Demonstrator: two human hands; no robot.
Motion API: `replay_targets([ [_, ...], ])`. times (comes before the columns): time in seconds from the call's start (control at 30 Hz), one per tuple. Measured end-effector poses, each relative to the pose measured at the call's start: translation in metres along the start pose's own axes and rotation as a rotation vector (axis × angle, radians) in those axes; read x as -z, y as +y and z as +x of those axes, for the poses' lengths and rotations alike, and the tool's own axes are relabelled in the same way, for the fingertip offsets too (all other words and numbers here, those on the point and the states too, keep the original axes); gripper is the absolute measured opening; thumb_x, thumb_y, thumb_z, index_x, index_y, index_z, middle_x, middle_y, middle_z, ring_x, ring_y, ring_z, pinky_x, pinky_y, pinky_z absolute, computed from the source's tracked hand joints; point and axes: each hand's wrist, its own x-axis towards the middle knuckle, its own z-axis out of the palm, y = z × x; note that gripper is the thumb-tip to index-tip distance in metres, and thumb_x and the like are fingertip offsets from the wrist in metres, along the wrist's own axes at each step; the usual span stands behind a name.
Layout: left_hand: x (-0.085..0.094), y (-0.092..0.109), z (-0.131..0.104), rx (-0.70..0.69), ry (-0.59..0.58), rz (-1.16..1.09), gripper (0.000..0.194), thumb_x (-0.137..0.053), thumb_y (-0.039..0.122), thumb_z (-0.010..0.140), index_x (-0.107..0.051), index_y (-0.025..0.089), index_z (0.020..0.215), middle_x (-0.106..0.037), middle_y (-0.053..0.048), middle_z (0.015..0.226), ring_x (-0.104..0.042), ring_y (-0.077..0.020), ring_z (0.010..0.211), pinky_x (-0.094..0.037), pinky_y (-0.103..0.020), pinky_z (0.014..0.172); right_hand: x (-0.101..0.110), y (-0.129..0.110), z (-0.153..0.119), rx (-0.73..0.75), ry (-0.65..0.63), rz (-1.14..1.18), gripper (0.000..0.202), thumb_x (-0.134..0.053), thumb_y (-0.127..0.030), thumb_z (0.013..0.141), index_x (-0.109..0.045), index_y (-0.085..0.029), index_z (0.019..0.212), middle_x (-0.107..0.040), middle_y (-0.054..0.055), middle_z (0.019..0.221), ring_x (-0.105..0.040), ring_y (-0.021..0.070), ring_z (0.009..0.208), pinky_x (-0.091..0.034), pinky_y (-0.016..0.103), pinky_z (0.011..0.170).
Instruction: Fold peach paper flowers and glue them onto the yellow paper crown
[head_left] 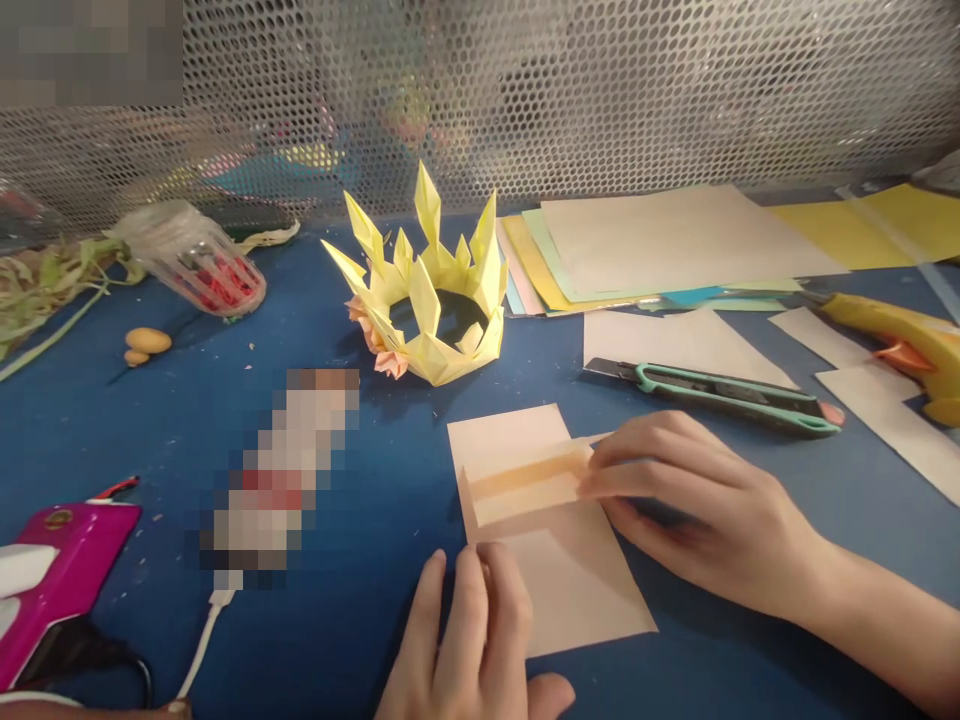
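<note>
A pale pinkish sheet of paper (585, 590) lies in front of me on the blue table. Over its upper part is a narrow folded strip of the same pale paper (525, 490), tilted up a little. My right hand (705, 510) pinches the strip's right end between thumb and fingers. Resting at the sheet's lower left edge, my left hand (465, 640) has its fingers apart and holds nothing. Beyond the sheet stands a yellow folded-paper crown (439, 350) with pointed spikes and small peach paper flowers at its left side. A green utility knife (720, 390) lies beyond my right hand.
Coloured paper sheets (660, 240) are stacked at the back right, near a yellow glue gun (892, 325) and paper offcuts (885, 420). Leftward are a tipped clear jar (195, 260), a blurred-out object (277, 470) on a white cable, and a magenta power strip (82, 550). Perforated metal (570, 90) borders the back.
</note>
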Motion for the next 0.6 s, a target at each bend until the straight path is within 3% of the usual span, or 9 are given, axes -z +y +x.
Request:
replay_targets([
  [0.13,0.000,-0.004,0.007,-0.075,0.013,-0.002,0.047,-0.038,0.034,0.114,-0.077,0.010,0.127,-0.069,-0.012,0.146,-0.057,-0.0242,0.127,-0.044,-0.038,0.114,-0.004,0.003,-0.004,0.078,-0.119,-0.003,0.025,-0.058,-0.006,0.102,-0.068,-0.023,0.118,-0.080,0.007,0.112,-0.073,0.0199,0.104,-0.052,0.036,0.088],
  [0.23,0.000,-0.004,0.010,-0.044,-0.102,-0.050,0.047,-0.044,0.041,0.112,-0.076,0.012,0.131,-0.068,-0.009,0.153,-0.053,-0.0250,0.139,-0.043,-0.034,0.114,-0.007,0.004,-0.005,0.100,-0.145,0.023,0.024,-0.057,-0.008,0.104,-0.067,-0.020,0.123,-0.079,0.009,0.118,-0.072,0.0194,0.112,-0.051,0.034,0.094],
  [0.33,-0.001,-0.002,0.011,-0.021,-0.131,-0.040,0.051,-0.052,0.049,0.107,-0.074,0.013,0.136,-0.065,-0.009,0.158,-0.054,-0.0295,0.143,-0.045,-0.038,0.114,-0.007,0.005,-0.004,0.088,-0.138,0.033,0.024,-0.056,-0.007,0.105,-0.067,-0.019,0.123,-0.079,0.009,0.117,-0.072,0.0183,0.111,-0.050,0.033,0.096],
  [0.47,-0.002,-0.004,0.016,0.038,-0.164,-0.036,0.069,-0.055,0.061,0.102,-0.063,0.010,0.148,-0.056,-0.017,0.166,-0.055,-0.0378,0.148,-0.044,-0.047,0.118,-0.006,0.008,-0.002,0.061,-0.128,0.020,0.028,-0.055,-0.008,0.105,-0.069,-0.020,0.127,-0.080,0.011,0.120,-0.075,0.0199,0.111,-0.054,0.033,0.095],
  [0.6,-0.003,-0.015,0.025,-0.046,-0.159,-0.071,0.078,-0.043,0.061,0.108,-0.054,-0.001,0.153,-0.056,-0.023,0.164,-0.059,-0.0349,0.147,-0.047,-0.044,0.118,-0.006,0.010,-0.001,0.076,-0.148,0.016,0.039,-0.056,-0.010,0.104,-0.068,-0.019,0.140,-0.080,0.013,0.129,-0.075,0.0229,0.122,-0.057,0.036,0.101],
])
